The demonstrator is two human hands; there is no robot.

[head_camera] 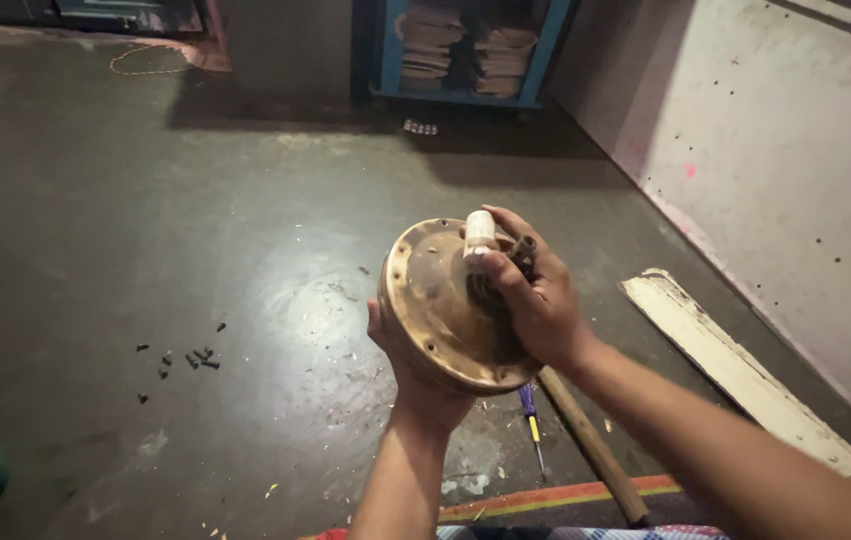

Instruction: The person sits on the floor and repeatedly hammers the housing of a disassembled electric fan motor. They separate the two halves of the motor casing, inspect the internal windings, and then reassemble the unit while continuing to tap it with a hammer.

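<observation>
Head view: at nine o'clock on the floor [96,200], small dark screws [191,358] are scattered. At the centre, a rusty round motor housing [436,305] is held off the floor, cupped from beneath by the left hand [401,365], closed on its rim. The right hand [541,300] is wrapped around the hub and shaft [524,250], a bandaged thumb [479,235] pressed on top. A firm underside grip is judged best while the hub is worked. At five o'clock, a screwdriver [533,420] and wooden handle [591,445] lie partly hidden. At three o'clock rests a white board [736,370]. The housing's far face cannot be seen.
</observation>
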